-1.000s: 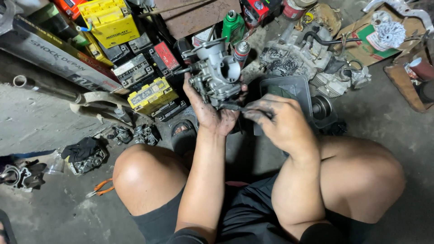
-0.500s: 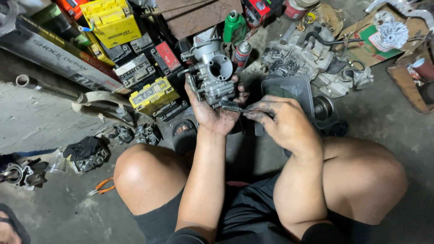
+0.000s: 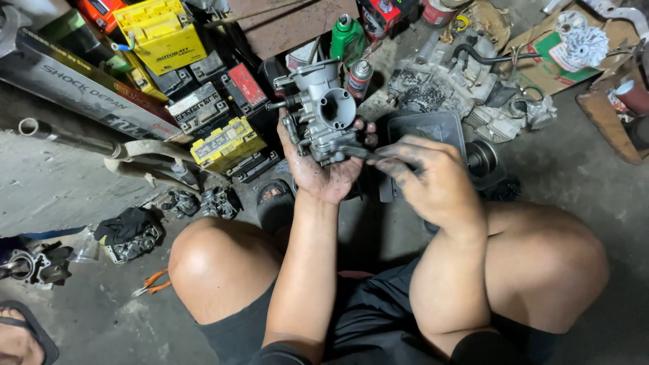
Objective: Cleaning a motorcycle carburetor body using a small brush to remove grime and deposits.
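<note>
A grey metal carburetor (image 3: 323, 108) is held up in front of me, its round bore facing the camera. My left hand (image 3: 326, 172) cradles it from below, palm up, fingers wrapped round its sides. My right hand (image 3: 433, 182) pinches a thin dark tool (image 3: 362, 153), whose tip touches the carburetor's lower right side. Both hands are smeared with grease. My bare knees (image 3: 216, 263) frame the scene as I squat.
Yellow and black batteries (image 3: 226, 144) and boxes are piled at the back left. A green bottle (image 3: 347, 37) and a spray can (image 3: 359, 79) stand behind the carburetor. Engine parts (image 3: 466, 88) lie to the right, small parts (image 3: 128, 233) and orange pliers (image 3: 152, 282) on the concrete floor at left.
The carburetor has been turned in my left hand, so its round bore now faces the camera. My right hand stays at its lower right side with the tool.
</note>
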